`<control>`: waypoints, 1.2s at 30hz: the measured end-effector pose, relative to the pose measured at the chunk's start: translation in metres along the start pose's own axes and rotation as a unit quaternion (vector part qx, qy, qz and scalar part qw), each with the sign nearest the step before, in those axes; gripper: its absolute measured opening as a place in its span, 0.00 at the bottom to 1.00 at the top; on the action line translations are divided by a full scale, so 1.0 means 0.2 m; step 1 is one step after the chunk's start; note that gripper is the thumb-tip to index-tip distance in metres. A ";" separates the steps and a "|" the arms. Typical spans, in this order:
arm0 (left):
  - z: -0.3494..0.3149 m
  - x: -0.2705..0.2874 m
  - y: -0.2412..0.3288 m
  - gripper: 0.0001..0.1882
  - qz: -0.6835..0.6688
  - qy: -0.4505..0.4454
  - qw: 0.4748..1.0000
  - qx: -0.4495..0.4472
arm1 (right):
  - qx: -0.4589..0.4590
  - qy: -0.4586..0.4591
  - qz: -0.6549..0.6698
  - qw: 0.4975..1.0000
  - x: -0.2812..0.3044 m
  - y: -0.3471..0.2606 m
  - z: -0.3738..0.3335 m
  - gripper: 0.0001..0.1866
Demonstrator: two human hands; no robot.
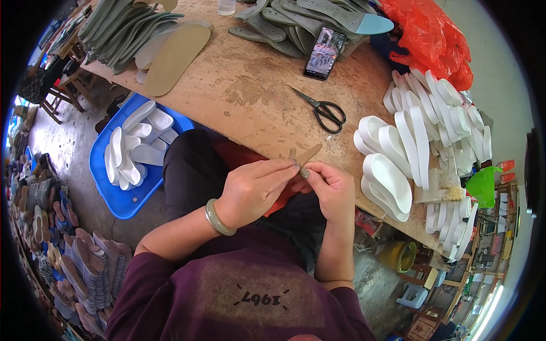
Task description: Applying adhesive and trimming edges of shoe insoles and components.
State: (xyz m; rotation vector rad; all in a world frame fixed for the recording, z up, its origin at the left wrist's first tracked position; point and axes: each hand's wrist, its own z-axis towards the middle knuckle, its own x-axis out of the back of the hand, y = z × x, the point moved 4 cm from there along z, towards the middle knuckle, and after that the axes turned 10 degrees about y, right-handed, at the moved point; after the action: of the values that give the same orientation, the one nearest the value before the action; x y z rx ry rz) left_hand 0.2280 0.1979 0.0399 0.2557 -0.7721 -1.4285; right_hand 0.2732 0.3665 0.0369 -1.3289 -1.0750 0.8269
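Near the table's front edge, my left hand (pixel 257 184) and my right hand (pixel 331 186) meet, fingers pinched together. Between their fingertips is a thin, narrow tan strip (pixel 311 153); its lower end is hidden by the fingers. A jade-like bangle (pixel 218 218) circles my left wrist. Beyond the hands, black-handled scissors (pixel 325 112) lie on the wooden table (pixel 250 108), blades slightly apart. To the right of my right hand stand several white shoe soles (pixel 388 184), some on their sides.
A blue tray (pixel 129 214) of white soles sits to the left, below table height. Grey insoles (pixel 116 37) and a tan sole-shaped sheet (pixel 177 59) lie at the far left. A phone (pixel 325 52), more grey insoles (pixel 273 25) and a red plastic bag (pixel 435 40) are farther back.
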 end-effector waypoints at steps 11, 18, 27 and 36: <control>-0.02 -0.02 -0.06 0.08 -0.162 -0.024 0.955 0.246 | -0.022 -0.006 0.017 1.000 -0.03 0.03 -0.04 0.06; -0.05 0.00 -0.08 0.08 -0.240 -0.087 0.861 0.441 | 0.072 0.037 -0.083 0.993 -0.08 -0.01 -0.10 0.04; -0.08 -0.04 -0.16 0.08 -0.284 -0.106 0.823 0.480 | -0.019 0.010 0.039 0.999 -0.06 0.05 -0.04 0.04; -0.06 -0.05 -0.14 0.06 -0.346 -0.096 0.797 0.486 | -0.028 0.000 0.097 0.995 -0.06 0.07 -0.05 0.05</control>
State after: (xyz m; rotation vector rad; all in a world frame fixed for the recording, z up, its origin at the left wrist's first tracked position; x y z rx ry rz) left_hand 0.2143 0.1991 0.0106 1.3171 -1.6731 -1.6091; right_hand 0.2792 0.3530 0.0228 -1.4967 -0.9869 0.9455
